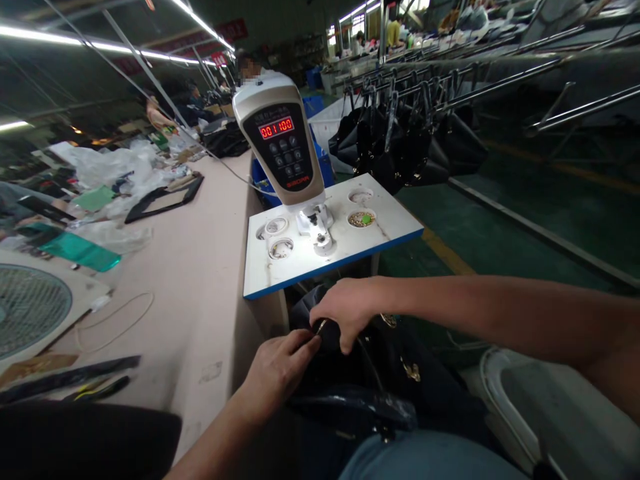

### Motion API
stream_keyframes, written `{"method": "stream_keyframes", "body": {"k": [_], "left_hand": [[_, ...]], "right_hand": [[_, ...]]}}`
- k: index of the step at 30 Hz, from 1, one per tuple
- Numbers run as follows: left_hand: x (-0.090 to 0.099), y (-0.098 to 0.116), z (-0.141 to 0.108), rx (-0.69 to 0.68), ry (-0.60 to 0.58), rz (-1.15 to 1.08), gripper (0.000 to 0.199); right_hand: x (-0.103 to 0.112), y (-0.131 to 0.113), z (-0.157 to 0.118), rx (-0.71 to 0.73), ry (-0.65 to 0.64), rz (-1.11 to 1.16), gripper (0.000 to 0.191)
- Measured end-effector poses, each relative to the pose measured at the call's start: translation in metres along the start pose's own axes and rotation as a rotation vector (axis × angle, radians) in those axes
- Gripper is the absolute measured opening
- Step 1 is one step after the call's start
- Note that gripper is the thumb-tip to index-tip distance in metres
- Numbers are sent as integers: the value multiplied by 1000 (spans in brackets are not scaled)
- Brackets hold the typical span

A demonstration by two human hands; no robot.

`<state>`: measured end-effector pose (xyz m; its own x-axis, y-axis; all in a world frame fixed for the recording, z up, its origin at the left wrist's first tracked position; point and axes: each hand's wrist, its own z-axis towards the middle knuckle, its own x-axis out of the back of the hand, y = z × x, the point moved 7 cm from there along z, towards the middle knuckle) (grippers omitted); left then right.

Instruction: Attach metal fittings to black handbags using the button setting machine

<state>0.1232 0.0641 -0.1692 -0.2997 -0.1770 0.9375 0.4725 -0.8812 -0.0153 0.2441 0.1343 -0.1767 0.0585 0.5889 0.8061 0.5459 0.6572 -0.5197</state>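
A black bag (pixel 370 407) with gold-coloured metal fittings lies across my lap, below the front edge of a small white table. My left hand (pixel 283 367) pinches a small gold-coloured metal piece (pixel 321 327) at the bag's upper left part. Just above and to the right, my right hand (pixel 347 310) curves over the dark material, its fingers bent and thumb apart; what lies under its fingertips is partly hidden. Beyond both hands stands a machine (pixel 283 143) with a red lit display, on the white table (pixel 300 277).
Cups of small metal parts (pixel 361 219) are set into the white table. Black bags (pixel 400 140) hang from a rack behind it. On the left, a long table (pixel 195 247) holds a fan (pixel 33 310), plastic wrap and tools. A white chair (pixel 540 400) is at right.
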Motion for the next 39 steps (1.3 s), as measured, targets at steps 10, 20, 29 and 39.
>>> {"method": "stream_keyframes", "body": {"k": [10,20,29,39], "left_hand": [[14,26,18,-210,-35,72,23],[104,5,40,471,341,-332,30],[12,20,-8,1208,-47,-1093,53],[-1,31,-13,1180,71,-1405,28]], "right_hand": [[-4,-1,-31,75,253,-47,49],[110,-53,-41,190,-182,75,47],[49,-42,-38,53,-115,160,54],[52,-54,-61,123,47,204,56]]}}
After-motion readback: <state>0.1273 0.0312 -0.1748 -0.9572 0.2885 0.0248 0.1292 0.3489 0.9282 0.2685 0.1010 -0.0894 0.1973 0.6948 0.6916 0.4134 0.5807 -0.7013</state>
